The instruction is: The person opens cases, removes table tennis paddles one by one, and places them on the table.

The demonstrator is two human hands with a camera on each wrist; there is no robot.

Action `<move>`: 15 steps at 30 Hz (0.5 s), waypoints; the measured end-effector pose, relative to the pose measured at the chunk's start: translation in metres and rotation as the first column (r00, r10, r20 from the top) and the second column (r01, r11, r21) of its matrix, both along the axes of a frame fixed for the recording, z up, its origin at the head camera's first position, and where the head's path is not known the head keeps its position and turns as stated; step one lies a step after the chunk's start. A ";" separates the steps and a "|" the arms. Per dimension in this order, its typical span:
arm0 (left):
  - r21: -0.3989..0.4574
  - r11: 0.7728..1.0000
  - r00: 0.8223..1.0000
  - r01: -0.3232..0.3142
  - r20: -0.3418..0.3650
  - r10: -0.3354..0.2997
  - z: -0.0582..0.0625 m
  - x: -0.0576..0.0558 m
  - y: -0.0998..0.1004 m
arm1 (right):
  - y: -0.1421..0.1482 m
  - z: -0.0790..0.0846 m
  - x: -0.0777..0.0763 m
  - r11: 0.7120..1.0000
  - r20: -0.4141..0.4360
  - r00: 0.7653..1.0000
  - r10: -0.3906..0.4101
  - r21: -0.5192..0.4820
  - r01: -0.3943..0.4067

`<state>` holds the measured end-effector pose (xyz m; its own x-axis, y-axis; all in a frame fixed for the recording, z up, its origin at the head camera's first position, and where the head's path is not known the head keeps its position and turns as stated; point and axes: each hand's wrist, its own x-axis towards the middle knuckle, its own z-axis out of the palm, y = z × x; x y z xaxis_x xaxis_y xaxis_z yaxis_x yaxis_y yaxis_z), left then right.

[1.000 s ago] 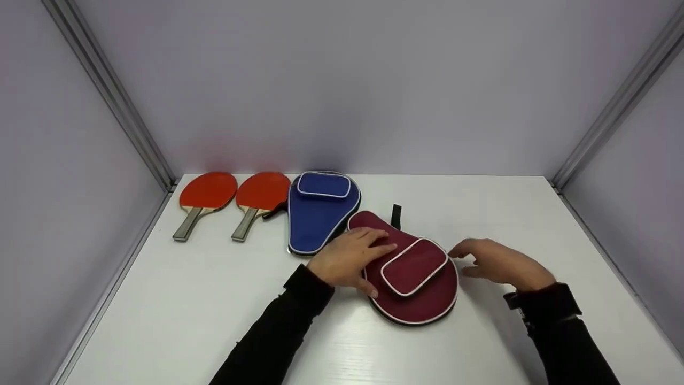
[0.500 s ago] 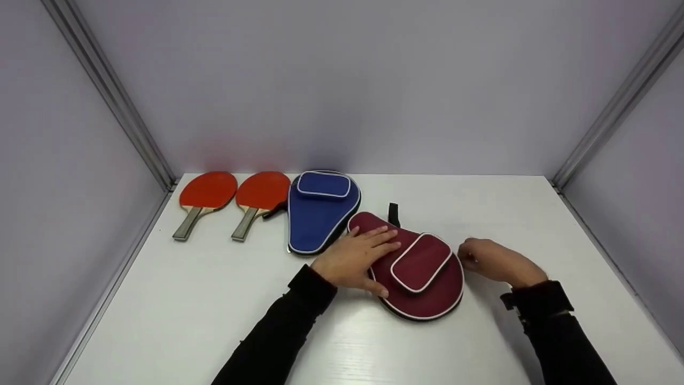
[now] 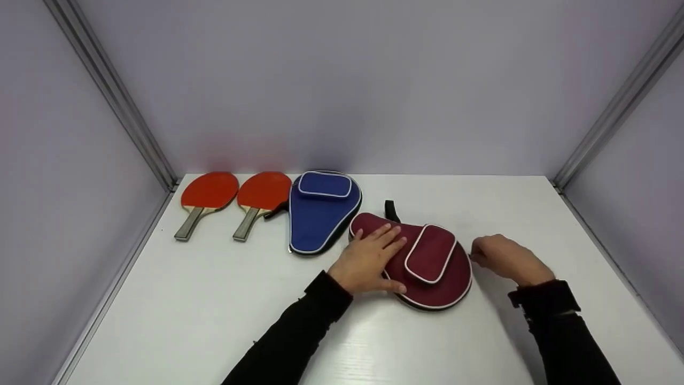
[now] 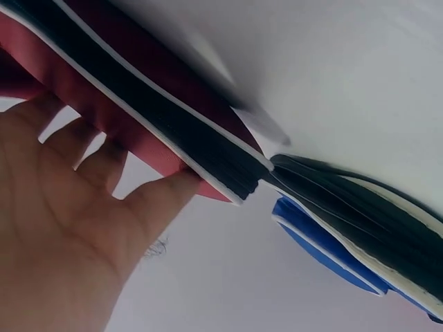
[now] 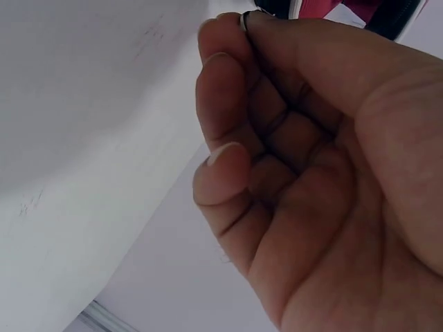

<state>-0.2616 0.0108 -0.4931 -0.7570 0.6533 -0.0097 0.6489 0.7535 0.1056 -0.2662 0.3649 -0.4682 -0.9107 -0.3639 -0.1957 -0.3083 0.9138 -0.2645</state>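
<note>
A maroon table tennis bat case [image 3: 435,297] with white piping and a front pocket lies on the white table, its narrow end toward the back left. My left hand [image 3: 366,262] rests on its narrow part, fingers spread over the fabric. In the left wrist view, the black zip side of the maroon case [image 4: 156,107] lies beyond the fingertips. At the case's rounded right edge, my right hand [image 3: 510,259] has curled fingers and pinches the small zipper pull [image 3: 471,258]. The right wrist view shows thumb and index finger together, mostly hiding the pull.
A blue bat case [image 3: 323,222] lies behind and left of the maroon one. Two red bats, a left bat [image 3: 209,191] and a right bat [image 3: 264,191], lie farther left. A black strap [image 3: 391,211] sticks out behind the maroon case. Panel walls [image 3: 352,85] enclose the table.
The maroon case has turned counterclockwise, its round end shifting right and back, with my left hand moving along on it. My right fingers have closed at its edge and moved slightly right.
</note>
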 end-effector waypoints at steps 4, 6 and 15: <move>-0.016 0.999 0.998 -0.045 -0.039 0.044 -0.001 0.004 0.011 | 0.004 0.001 0.000 1.000 0.013 1.000 -0.017 -0.006 0.017; -0.031 0.997 0.996 -0.068 -0.058 0.066 0.000 0.006 0.017 | 0.007 0.002 0.000 1.000 0.014 1.000 -0.022 -0.010 0.022; -0.153 0.973 0.980 -0.175 -0.126 0.157 0.000 0.008 0.042 | 0.016 0.001 0.000 0.999 0.027 0.999 -0.038 -0.018 0.038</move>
<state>-0.2538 0.0529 -0.4931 -0.8569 0.5153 -0.0140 0.5142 0.8526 -0.0934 -0.2664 0.3804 -0.4669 -0.9183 -0.3331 -0.2140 -0.2662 0.9195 -0.2892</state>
